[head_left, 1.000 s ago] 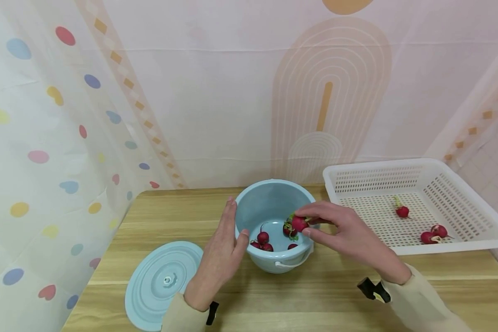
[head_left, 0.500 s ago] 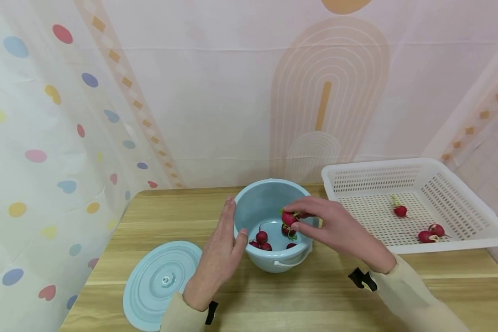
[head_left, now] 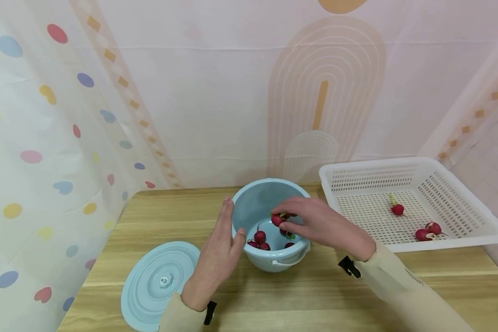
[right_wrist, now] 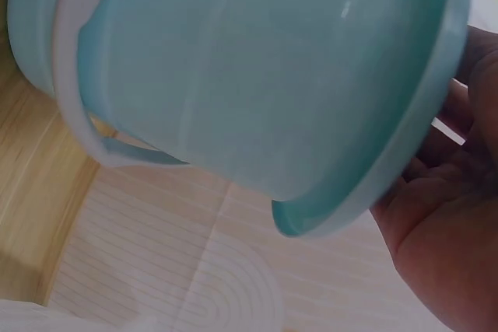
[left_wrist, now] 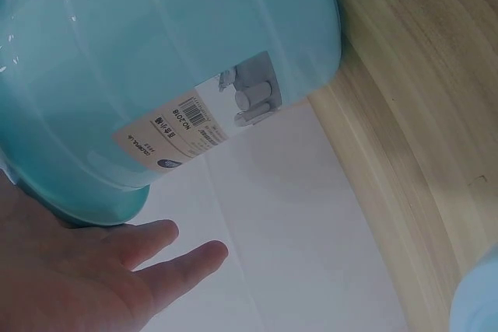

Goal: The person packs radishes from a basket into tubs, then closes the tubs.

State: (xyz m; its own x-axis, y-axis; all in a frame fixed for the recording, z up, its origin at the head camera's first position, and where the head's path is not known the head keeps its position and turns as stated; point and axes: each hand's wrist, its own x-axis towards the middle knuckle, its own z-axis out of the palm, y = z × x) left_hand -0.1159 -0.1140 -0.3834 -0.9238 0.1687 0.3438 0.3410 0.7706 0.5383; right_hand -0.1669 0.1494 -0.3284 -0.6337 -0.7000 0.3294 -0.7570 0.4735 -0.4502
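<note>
A light blue bucket point(head_left: 269, 263) stands on the wooden table, several red radishes point(head_left: 260, 237) lying at its bottom. My left hand point(head_left: 216, 253) rests against the bucket's left rim with its fingers straight; the left wrist view shows them at the rim above a printed label point(left_wrist: 202, 118). Over the bucket's opening, my right hand point(head_left: 319, 223) pinches a radish point(head_left: 277, 220) between thumb and fingers. From the right wrist view, the right hand point(right_wrist: 459, 169) reaches past the rim, and the bucket wall hides what it holds.
To the right sits a white perforated basket point(head_left: 329, 184) with 3 radishes point(head_left: 397, 210) in it. A round blue lid point(head_left: 149, 281) lies on the table point(head_left: 274, 299) at the left. Behind hangs a patterned curtain point(head_left: 216, 115). The bucket's white handle point(head_left: 290, 263) hangs down at its front.
My right hand has moved left and inward with the radish, from the bucket's right rim to over its inside. The left hand stays at the rim.
</note>
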